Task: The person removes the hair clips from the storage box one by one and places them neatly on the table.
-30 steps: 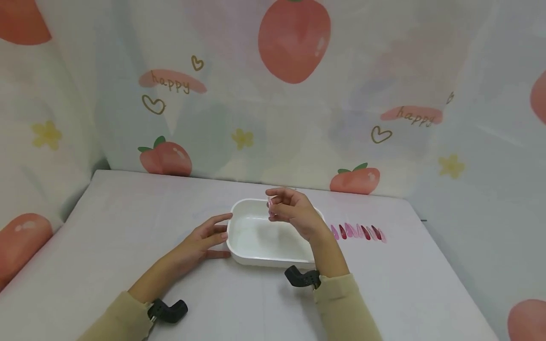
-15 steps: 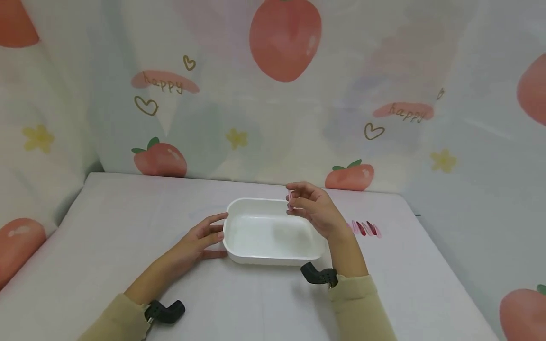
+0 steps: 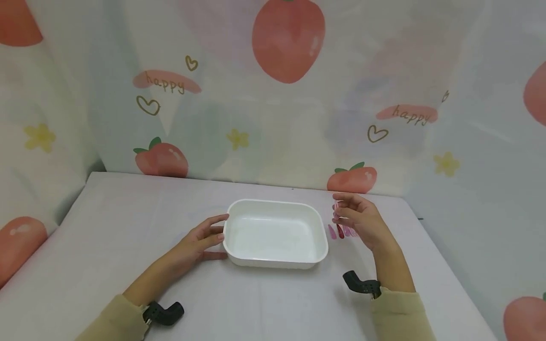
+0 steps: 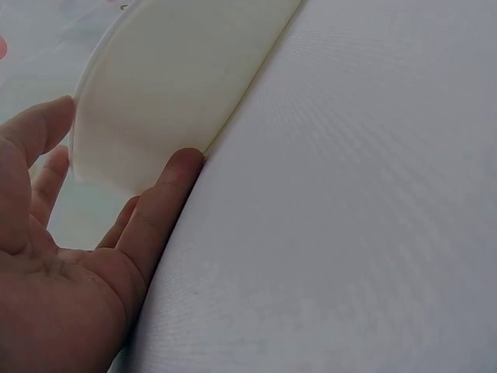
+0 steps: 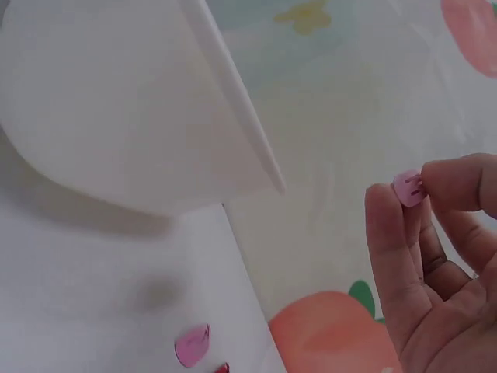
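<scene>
In the head view my right hand (image 3: 361, 221) hovers just right of the white tray (image 3: 277, 263), over a row of hair clips. Thumb and fingertips pinch a pink hair clip (image 5: 407, 189), whose slotted end faces the right wrist camera. Below that hand lie a loose pink clip (image 3: 332, 232) and a red clip (image 3: 340, 231); more pink ones are partly hidden by the hand. My left hand (image 3: 197, 244) rests at the tray's left side with fingers extended, fingertips touching its wall (image 4: 147, 101). The inside of the tray shows only its bare white floor.
A white-covered table (image 3: 256, 303) spreads in front of the tray. Behind it hangs a printed cloth (image 3: 290, 118) with fruit and hearts, and more cloth closes both sides. Black cameras are strapped on both wrists.
My right hand has moved right, from above the tray to over the row of clips, still pinching the pink clip. My left hand has stayed at the tray's left side.
</scene>
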